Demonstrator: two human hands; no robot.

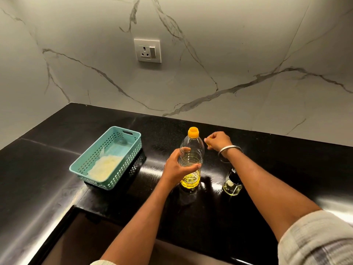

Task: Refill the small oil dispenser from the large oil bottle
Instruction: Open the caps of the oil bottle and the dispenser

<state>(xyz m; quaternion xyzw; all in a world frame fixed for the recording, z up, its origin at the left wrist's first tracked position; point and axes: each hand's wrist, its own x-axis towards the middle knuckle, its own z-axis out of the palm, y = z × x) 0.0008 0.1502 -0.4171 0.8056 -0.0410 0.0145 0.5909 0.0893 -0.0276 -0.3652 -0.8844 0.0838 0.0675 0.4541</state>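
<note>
The large clear oil bottle [191, 152] stands upright on the black counter [271, 155], with yellow oil in its lower part and a yellow top [193, 132]. My left hand [176, 167] is wrapped around its middle. My right hand [219, 140] is just right of the bottle's neck, fingers pinched on a small yellow cap piece [208, 144]. The small glass oil dispenser [232, 185], dark on top and holding a little oil, stands right of the bottle, partly hidden behind my right forearm.
A teal plastic basket [129, 159] with something white inside [104, 168] sits to the left of the bottle. A wall socket [147, 50] is set in the marble backsplash. The counter has a recessed cutout at the lower left [76, 236].
</note>
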